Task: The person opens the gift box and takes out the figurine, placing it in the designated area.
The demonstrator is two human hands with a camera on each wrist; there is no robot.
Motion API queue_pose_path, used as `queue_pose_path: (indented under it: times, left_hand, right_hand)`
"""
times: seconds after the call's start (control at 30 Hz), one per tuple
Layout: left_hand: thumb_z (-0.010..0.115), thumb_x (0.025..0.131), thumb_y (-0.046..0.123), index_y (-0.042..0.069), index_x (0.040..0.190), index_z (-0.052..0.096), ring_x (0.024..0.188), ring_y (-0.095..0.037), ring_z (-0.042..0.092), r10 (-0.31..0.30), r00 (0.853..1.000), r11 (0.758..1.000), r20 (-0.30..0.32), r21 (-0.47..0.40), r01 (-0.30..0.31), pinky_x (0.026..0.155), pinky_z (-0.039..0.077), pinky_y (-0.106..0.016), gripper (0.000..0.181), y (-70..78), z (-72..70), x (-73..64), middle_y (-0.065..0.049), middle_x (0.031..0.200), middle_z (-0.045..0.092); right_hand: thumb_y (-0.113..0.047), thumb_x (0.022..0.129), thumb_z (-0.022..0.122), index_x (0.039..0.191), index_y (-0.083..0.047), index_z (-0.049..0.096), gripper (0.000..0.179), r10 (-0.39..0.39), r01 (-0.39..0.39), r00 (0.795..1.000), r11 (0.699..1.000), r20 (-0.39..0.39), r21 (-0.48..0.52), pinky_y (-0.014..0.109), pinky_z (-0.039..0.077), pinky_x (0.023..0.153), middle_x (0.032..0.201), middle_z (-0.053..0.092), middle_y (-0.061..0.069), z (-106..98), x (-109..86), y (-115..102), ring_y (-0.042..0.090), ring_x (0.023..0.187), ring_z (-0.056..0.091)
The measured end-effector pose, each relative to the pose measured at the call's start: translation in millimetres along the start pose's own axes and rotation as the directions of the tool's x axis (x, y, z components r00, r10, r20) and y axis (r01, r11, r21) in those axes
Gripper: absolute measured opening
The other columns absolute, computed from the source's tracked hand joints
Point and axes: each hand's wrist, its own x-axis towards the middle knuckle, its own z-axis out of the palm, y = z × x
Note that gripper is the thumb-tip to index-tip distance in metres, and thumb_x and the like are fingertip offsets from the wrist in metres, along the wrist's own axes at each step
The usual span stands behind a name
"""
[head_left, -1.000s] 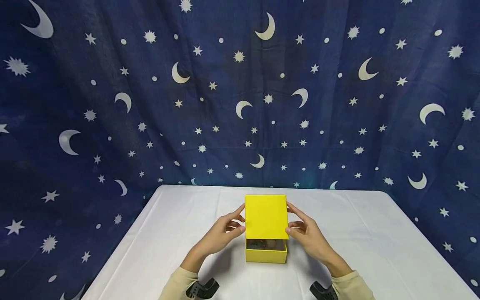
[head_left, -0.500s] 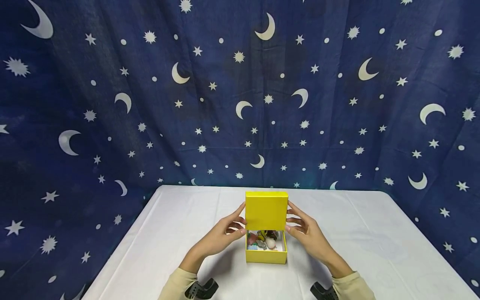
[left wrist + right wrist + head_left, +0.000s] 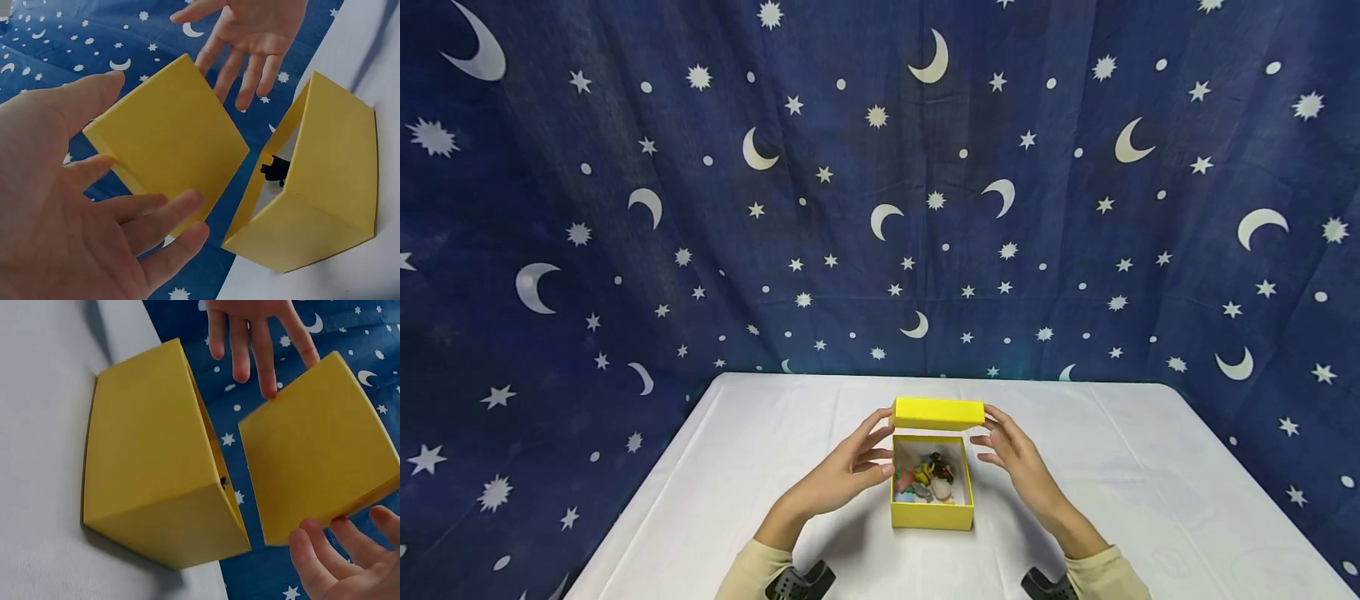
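**Shallow square yellow lid (image 3: pixel 938 414) held between the left hand (image 3: pixel 838 471) and the right hand (image 3: pixel 1024 471)**

We see the lid spanning the gap between the two hands, tilted and almost edge-on from the head; the fingers of both hands are extended and loosely spread, not curled into a fist, and they support the lid from its two opposite sides by the fingertips; our left thumb stands away from it, near the box, and the palms face each other, as both wrist views show us.

Between the hands and slightly nearer to us than the lid stands a deep, square, stiff-walled yellow box (image 3: pixel 932 517), upright and apart from the lid; inside it, we make out a heap of small figures: a dark one (image 3: pixel 939 469) toward the right hand, a yellow one (image 3: pixel 922 473) beside it, a pinkish one (image 3: pixel 904 480) toward the left hand, and a pale rounded one (image 3: pixel 942 488) at the near side; their exact kinds are too small for us to tell.

Under box and hands we have a table with a smooth white cloth (image 3: pixel 700 517); beige sleeves (image 3: pixel 752 571) cover the forearms behind the hands; beyond the hands hangs a dark blue fabric backdrop (image 3: pixel 850 217) printed with white moons, stars and dots.
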Motion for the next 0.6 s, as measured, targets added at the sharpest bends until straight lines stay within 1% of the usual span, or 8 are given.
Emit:
queue_pose_path:
  times: [0.07, 0.17, 0.2, 0.27, 0.37, 0.47, 0.53, 0.6]
  left_hand:
    - [0.059, 0.103, 0.026, 0.028, 0.157, 0.025, 0.141, -0.043, 0.047, 0.007, 1.000, 1.000, 0.000, -0.013, -0.007, 0.116, 0.040, -0.051, 0.064, 0.9, 0.6, -0.1, -0.015, 0.166, 0.028]
    - [0.057, 0.104, 0.024, 0.015, 0.150, 0.036, 0.140, -0.045, 0.047, 0.014, 1.000, 0.999, -0.005, -0.030, -0.014, 0.114, 0.045, -0.040, 0.051, 0.8, 1.8, 0.4, -0.016, 0.165, 0.030]
    - [0.056, 0.105, 0.023, 0.011, 0.148, 0.039, 0.140, -0.046, 0.046, 0.022, 1.000, 0.999, -0.004, -0.042, -0.022, 0.112, 0.046, -0.036, 0.048, 0.5, 2.5, 0.9, -0.018, 0.164, 0.032]
    - [0.054, 0.106, 0.022, 0.007, 0.144, 0.044, 0.140, -0.046, 0.046, 0.027, 1.000, 0.998, -0.003, -0.056, -0.027, 0.110, 0.047, -0.029, 0.042, 0.3, 3.7, 2.0, -0.019, 0.162, 0.035]
    - [0.053, 0.106, 0.023, 0.002, 0.141, 0.047, 0.139, -0.044, 0.049, 0.031, 0.999, 0.996, -0.019, -0.080, -0.032, 0.111, 0.046, -0.029, 0.041, -0.1, 5.6, 3.9, -0.022, 0.160, 0.037]
    - [0.053, 0.106, 0.021, 0.001, 0.140, 0.049, 0.133, -0.038, 0.057, 0.021, 0.997, 0.994, -0.068, -0.104, -0.028, 0.110, 0.047, -0.031, 0.040, -0.6, 6.5, 4.8, -0.022, 0.158, 0.040]
    - [0.056, 0.104, 0.019, 0.001, 0.139, 0.050, 0.124, -0.031, 0.065, 0.005, 0.993, 0.992, -0.119, -0.127, -0.020, 0.107, 0.050, -0.031, 0.040, -1.4, 6.9, 5.2, -0.022, 0.156, 0.043]
    - [0.059, 0.103, 0.017, 0.001, 0.138, 0.051, 0.115, -0.024, 0.069, -0.008, 0.986, 0.988, -0.168, -0.153, -0.018, 0.102, 0.053, -0.030, 0.040, -2.6, 7.2, 5.9, -0.023, 0.152, 0.046]
  right_hand:
    - [-0.018, 0.112, 0.032, 0.153, 0.008, 0.030, 0.049, 0.040, -0.039, 0.999, 0.999, -0.024, 0.025, 0.022, 0.056, 0.091, 0.149, 0.041, 0.037, 0.3, 0.6, -1.8, 0.004, 0.111, 0.065]
    - [-0.023, 0.112, 0.033, 0.149, 0.009, 0.038, 0.049, 0.107, -0.101, 0.991, 0.992, -0.079, 0.073, 0.023, 0.058, 0.090, 0.148, 0.042, 0.036, 1.1, 2.2, -2.8, 0.005, 0.105, 0.070]
    - [-0.024, 0.112, 0.035, 0.147, 0.009, 0.040, 0.049, 0.126, -0.117, 0.987, 0.989, -0.104, 0.088, 0.023, 0.058, 0.089, 0.146, 0.044, 0.036, 1.3, 2.5, -2.5, 0.004, 0.102, 0.071]
    - [-0.027, 0.111, 0.038, 0.143, 0.010, 0.045, 0.049, 0.173, -0.156, 0.973, 0.981, -0.150, 0.120, 0.023, 0.058, 0.088, 0.143, 0.048, 0.034, 1.8, 3.2, -2.7, 0.002, 0.099, 0.071]
    - [-0.028, 0.109, 0.046, 0.137, 0.009, 0.050, 0.047, 0.231, -0.203, 0.952, 0.967, -0.201, 0.152, 0.023, 0.059, 0.087, 0.135, 0.056, 0.027, 2.3, 3.6, -3.3, 0.002, 0.097, 0.071]
    - [-0.027, 0.106, 0.055, 0.137, 0.007, 0.051, 0.046, 0.261, -0.229, 0.945, 0.958, -0.196, 0.172, 0.023, 0.058, 0.087, 0.134, 0.057, 0.022, 2.6, 3.3, -3.5, 0.003, 0.100, 0.069]
    - [-0.025, 0.104, 0.059, 0.138, 0.005, 0.050, 0.047, 0.266, -0.238, 0.949, 0.956, -0.168, 0.173, 0.022, 0.058, 0.089, 0.139, 0.053, 0.020, 2.3, 2.5, -3.0, 0.002, 0.105, 0.067]
    - [-0.022, 0.102, 0.062, 0.141, 0.004, 0.048, 0.048, 0.258, -0.234, 0.957, 0.957, -0.134, 0.173, 0.022, 0.056, 0.090, 0.145, 0.048, 0.018, 1.8, 1.5, -1.9, 0.000, 0.110, 0.064]
